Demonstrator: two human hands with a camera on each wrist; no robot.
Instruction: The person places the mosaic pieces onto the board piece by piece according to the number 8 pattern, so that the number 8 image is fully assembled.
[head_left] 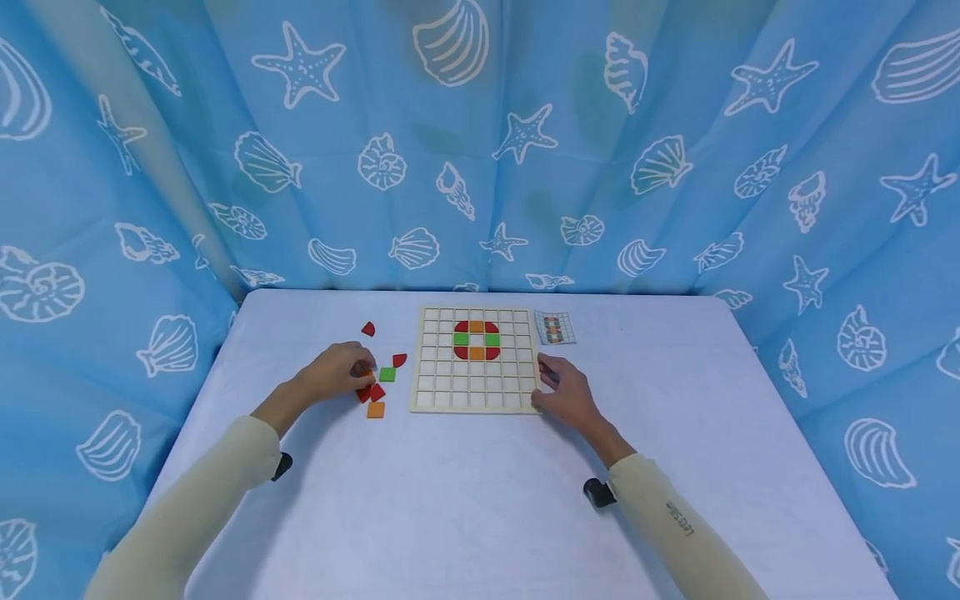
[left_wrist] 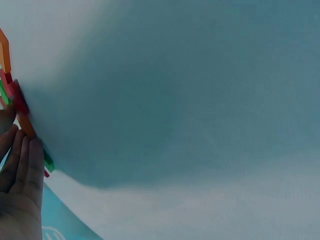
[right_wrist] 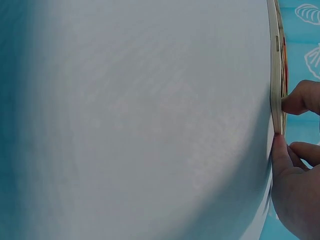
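Note:
My left hand [head_left: 341,371] is over a loose group of coloured tiles left of the board. Its thumb and fingertips pinch an orange square tile [left_wrist: 26,125], partly hidden by the fingers. Around it lie a green square tile [head_left: 387,374], red quarter-round tiles [head_left: 400,360] and another orange square tile [head_left: 376,410]. My right hand [head_left: 566,392] holds the right edge of the pale wooden grid board [head_left: 442,400], thumb near the front corner and fingers farther back. Red, orange and green tiles form a ring [head_left: 477,327] around a bare cell in the board's upper middle.
A small pattern card [head_left: 564,330] with a printed coloured grid lies beyond the right hand, beside the board. One red tile [head_left: 368,329] sits farther back on the left. The white-covered table [head_left: 465,500] meets a blue shell-print curtain [head_left: 480,208] behind.

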